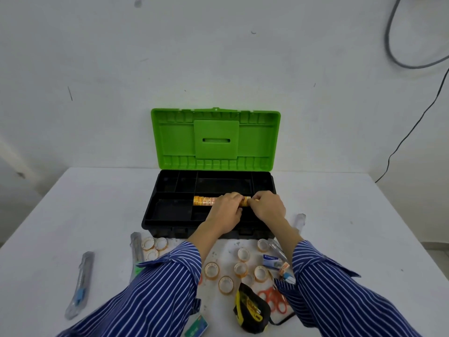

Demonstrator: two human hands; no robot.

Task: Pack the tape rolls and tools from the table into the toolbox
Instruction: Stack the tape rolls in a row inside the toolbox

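A black toolbox [155, 215] with a green lid [215, 138] raised stands open at the table's middle. Inside its long middle compartment lies a row of orange tape rolls [205, 200] on edge. My left hand [227, 210] and my right hand [266, 206] meet over the row's right end, fingers closed on the rolls there. Several loose tape rolls [211, 270] lie on the table in front of the box, three more [154, 246] at the left. A yellow-black tape measure [251, 307], orange scissors [274, 300] and a utility knife [80, 284] also lie on the table.
A second packaged knife [136, 249] lies by the left rolls. Staple boxes [273, 261] and a packaged tool [300, 221] sit at the right. A card [196, 327] lies near the front edge. The white wall stands close behind the box; cables [413, 127] hang at the right.
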